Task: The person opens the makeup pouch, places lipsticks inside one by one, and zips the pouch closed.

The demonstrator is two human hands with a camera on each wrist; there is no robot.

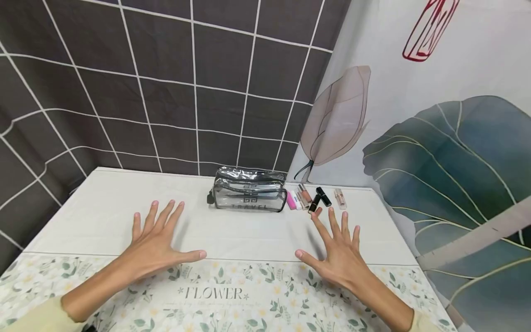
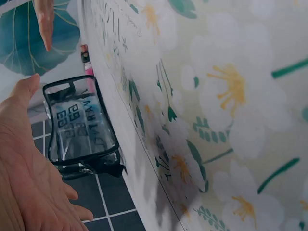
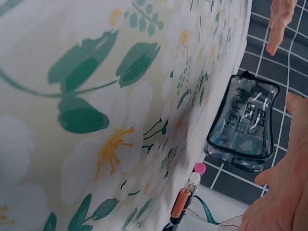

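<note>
Left hand: palm down over the surface, fingers spread wide and straight, thumb stretched out toward the middle, nothing held
Right hand: likewise palm down, fingers fanned wide, thumb pointing inward, nothing held; index fingertip close to the nearer black tube, whether it touches I cannot tell
Pouch: on the far part of the surface, between the hands and beyond them, clear with black trim, TRAVEL printed on its front, zip along the top; neither hand touches it
Pink item: just right of the pouch, at its end
White item: close beside the pink one
Orange tube: lying a little farther right, among the small things
Other black tube: beside the first, lying at a slant to it
Pale tube: rightmost of the group, set apart, beyond the right fingers
Surface print: white at the back, flowers and leaves at the front, with the word FLOWER between the forearms
Grid cloth: dark with white lines, behind the pouch
Leaf cloth: pale with large leaves, to the right
Sleeves: pale yellow, at the lower corners
</note>
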